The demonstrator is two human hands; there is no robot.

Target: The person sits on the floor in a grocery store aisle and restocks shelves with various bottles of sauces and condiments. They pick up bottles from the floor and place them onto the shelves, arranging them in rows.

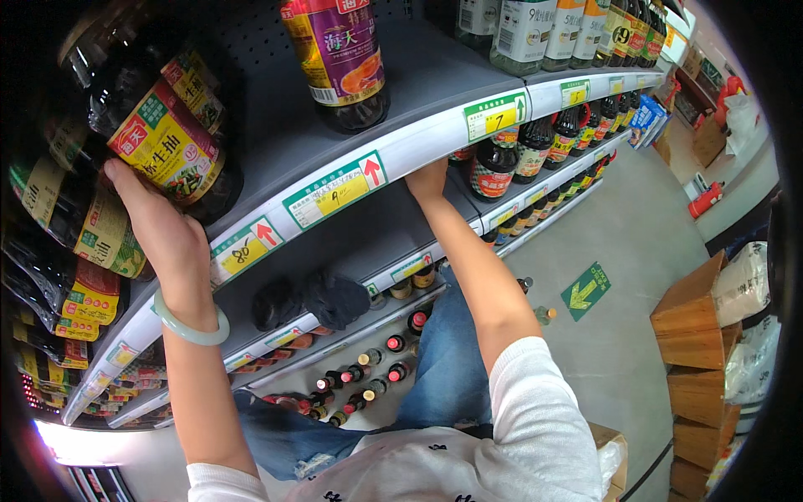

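On the upper shelf (414, 94), my left hand (160, 226) lies against a large soy sauce bottle (166, 141) with a yellow and red label. One finger runs up along its left side; the others are hidden, so a grip cannot be made out. A pale green bangle (191, 326) circles that wrist. My right hand (430, 179) reaches beneath the upper shelf's front edge, its fingers out of sight. Nearest to it on the middle shelf stands a dark sauce bottle (492, 169) with a checked label. A purple-labelled bottle (339, 56) stands upright on the upper shelf.
Several bottles (370, 357) stand on the floor between my legs. Black cloth or plastic (335, 298) lies on the middle shelf. Clear bottles (521, 37) line the upper shelf's right. Stacked cardboard boxes (690, 332) are across the aisle, past a floor arrow sign (586, 291).
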